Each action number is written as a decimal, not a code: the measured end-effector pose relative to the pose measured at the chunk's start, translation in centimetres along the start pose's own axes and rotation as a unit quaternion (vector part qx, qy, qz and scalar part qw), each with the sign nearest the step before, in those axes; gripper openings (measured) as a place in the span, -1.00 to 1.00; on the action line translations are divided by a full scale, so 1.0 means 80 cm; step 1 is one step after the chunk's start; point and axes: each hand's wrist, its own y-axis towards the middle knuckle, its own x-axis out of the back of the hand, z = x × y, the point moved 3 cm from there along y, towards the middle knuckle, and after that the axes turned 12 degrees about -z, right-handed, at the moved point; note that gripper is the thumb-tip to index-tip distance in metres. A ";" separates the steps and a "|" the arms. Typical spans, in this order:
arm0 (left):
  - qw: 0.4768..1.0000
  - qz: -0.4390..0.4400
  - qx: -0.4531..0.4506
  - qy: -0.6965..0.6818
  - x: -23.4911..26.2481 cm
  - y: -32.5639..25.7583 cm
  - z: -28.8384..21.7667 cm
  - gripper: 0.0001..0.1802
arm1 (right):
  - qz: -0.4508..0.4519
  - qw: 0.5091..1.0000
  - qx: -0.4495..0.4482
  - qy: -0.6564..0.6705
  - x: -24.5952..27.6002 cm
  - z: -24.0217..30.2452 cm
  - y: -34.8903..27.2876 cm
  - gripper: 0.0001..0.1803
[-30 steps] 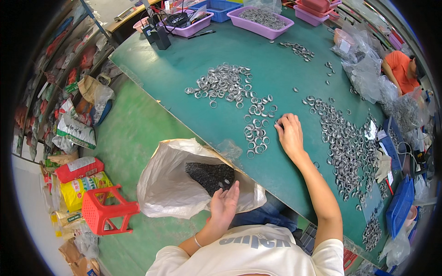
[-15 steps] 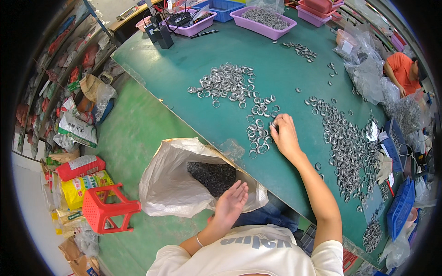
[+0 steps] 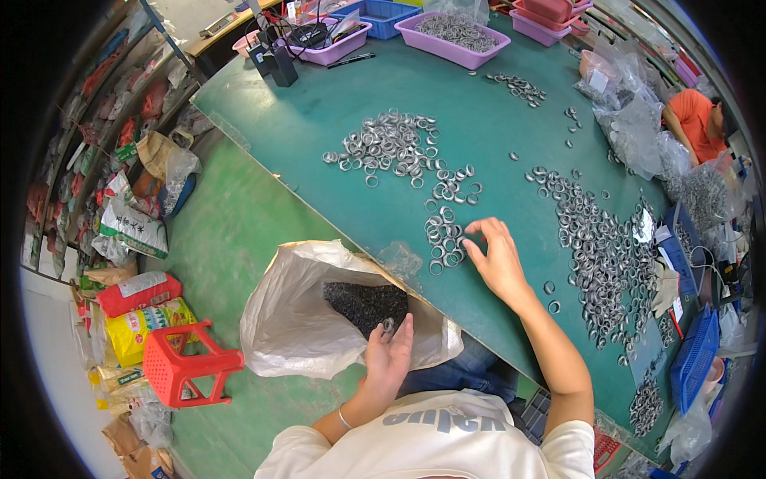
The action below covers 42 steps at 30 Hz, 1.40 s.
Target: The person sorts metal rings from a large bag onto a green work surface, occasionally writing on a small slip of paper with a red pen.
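While my right hand rests with fingers spread on the small cluster of metal rings on the green tabletop, my left hand, cupped open around one ring, hovers over the white plastic bag near me, so I judge sorting is mid-step and dropping that ring in comes next.

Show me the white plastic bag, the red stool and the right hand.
white plastic bag (image 3: 291, 335), head view, on its left wall.
red stool (image 3: 187, 371), head view, on its seat.
right hand (image 3: 496, 259), head view, on the back of the hand.
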 end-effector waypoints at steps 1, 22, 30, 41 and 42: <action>1.000 0.018 0.018 -0.010 -0.009 -0.012 0.004 -0.50 | -0.002 1.000 0.000 -0.001 -0.004 -0.006 0.002 -0.80; 0.960 0.086 -0.025 0.265 -0.019 -0.033 0.021 -0.51 | 0.016 0.998 -0.048 0.040 -0.013 -0.019 0.014 -0.89; 0.961 0.174 0.091 0.194 -0.031 -0.036 0.025 -0.62 | 0.350 0.918 -0.075 0.169 -0.009 0.050 -0.053 -0.79; 0.996 -0.007 -0.022 0.084 -0.017 -0.030 0.016 -0.50 | 0.056 0.992 0.106 -0.042 -0.022 0.003 -0.029 -0.79; 0.994 0.009 -0.017 0.107 -0.014 -0.027 0.015 -0.50 | 0.050 0.994 0.090 -0.020 -0.021 0.000 -0.030 -0.80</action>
